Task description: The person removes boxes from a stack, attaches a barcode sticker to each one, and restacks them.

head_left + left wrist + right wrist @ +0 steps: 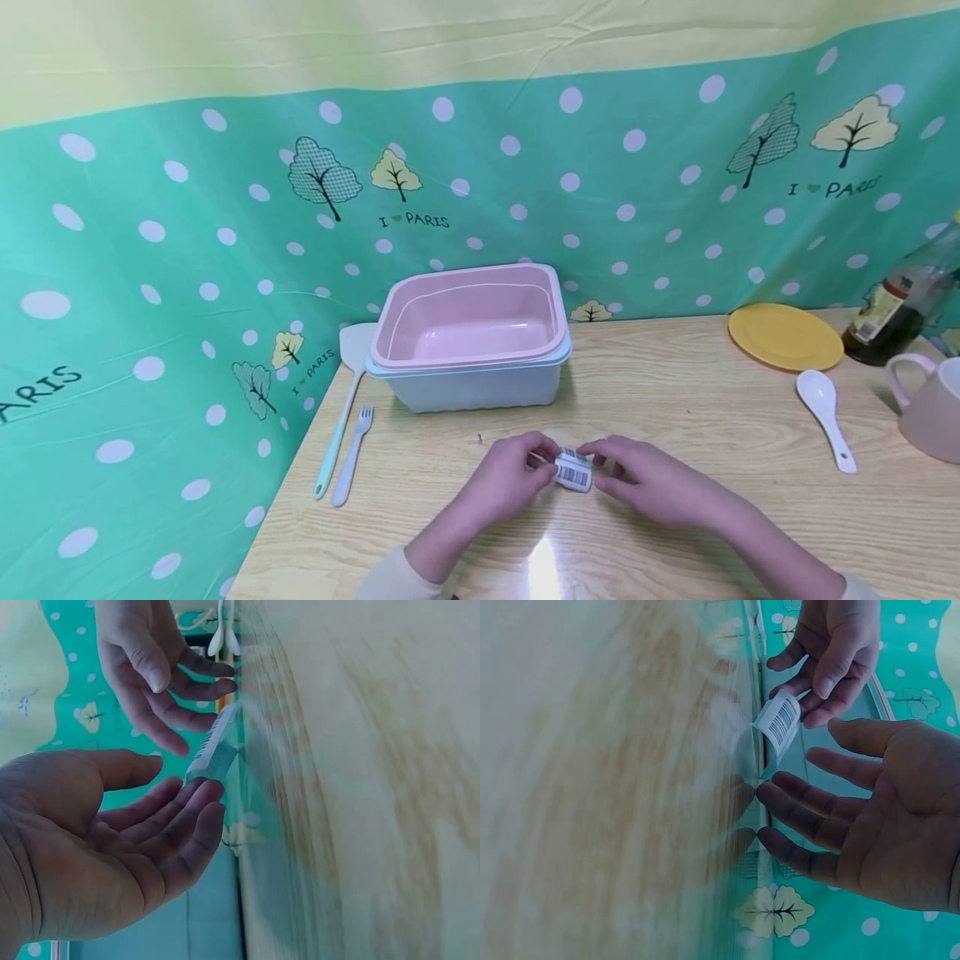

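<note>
A small pale block with barcode labels (573,469) lies at the front middle of the table, between the two hands. In the left wrist view it looks light blue with a white label (213,742) on top. My left hand (516,473) is at its left end, fingertips right at the edge, with the thumb raised away from it in the left wrist view. At the other end is my right hand (645,481), its index fingertip close to the far corner. The right hand's fingers (810,806) are spread and loosely bent, with the thumb apart.
A pink basin (480,321) sits nested in a light-blue one (480,390) behind the hands. Left of them lie a spatula (341,425) and a fork (352,458). Rightward are a yellow plate (786,336), white spoon (825,417), sauce bottle (892,308) and pink mug (933,408).
</note>
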{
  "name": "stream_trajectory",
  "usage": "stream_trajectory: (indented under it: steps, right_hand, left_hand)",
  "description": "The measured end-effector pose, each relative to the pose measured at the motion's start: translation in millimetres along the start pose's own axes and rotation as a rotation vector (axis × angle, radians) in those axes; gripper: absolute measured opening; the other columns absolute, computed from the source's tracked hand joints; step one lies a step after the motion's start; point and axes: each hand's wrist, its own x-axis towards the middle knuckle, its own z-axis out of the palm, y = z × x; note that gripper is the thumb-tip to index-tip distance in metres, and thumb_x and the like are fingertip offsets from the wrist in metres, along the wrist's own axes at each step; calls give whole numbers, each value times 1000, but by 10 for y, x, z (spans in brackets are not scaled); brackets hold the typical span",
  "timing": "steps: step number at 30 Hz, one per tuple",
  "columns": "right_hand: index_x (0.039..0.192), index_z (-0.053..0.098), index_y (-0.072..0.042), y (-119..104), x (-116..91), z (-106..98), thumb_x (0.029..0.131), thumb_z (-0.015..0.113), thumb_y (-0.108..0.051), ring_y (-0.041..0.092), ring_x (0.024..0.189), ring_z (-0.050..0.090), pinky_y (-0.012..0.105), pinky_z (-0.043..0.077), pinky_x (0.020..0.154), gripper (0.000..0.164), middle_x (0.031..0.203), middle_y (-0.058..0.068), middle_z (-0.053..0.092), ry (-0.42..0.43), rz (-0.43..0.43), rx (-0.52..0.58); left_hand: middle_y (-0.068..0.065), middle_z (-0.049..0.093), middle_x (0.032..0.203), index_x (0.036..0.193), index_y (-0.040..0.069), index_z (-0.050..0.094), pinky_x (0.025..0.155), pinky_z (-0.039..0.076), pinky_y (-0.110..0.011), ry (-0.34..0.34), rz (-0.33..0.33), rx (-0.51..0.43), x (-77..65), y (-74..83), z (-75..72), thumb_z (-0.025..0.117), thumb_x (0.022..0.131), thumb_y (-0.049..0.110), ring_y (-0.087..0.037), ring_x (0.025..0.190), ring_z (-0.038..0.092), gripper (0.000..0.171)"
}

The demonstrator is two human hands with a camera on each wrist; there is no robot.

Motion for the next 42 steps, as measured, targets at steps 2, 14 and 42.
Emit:
stream_trajectory:
  steps: [2, 14, 42]
  right_hand:
    - [134, 62, -17, 0, 2, -1, 100, 64, -19, 8, 84, 56, 27, 49, 67, 33, 110, -6, 63, 0, 7, 0]
    - [139, 58, -15, -24, -21, -105, 100, 65, -23, 12, 96, 59, 31, 53, 76, 41, 122, 3, 64, 76, 48, -42]
    - [149, 46, -10, -244, 373, -414, 99, 66, -36, 35, 128, 51, 55, 52, 95, 59, 149, 13, 49, 390, 20, -10]
  left_hand:
    - [-1, 70, 99, 108, 4, 70, 74, 54, -20, -5, -1, 10, 2, -5, -2, 71, 92, 4, -9, 87, 66, 17]
    - [7, 68, 90, 104, 6, 70, 74, 54, -25, 51, -1, 97, 0, -4, -199, 69, 95, 14, -7, 82, 63, 12]
    - [-1, 67, 106, 116, 11, 69, 85, 57, -35, 463, 70, -54, -180, 208, -1311, 67, 98, 17, -18, 100, 62, 19]
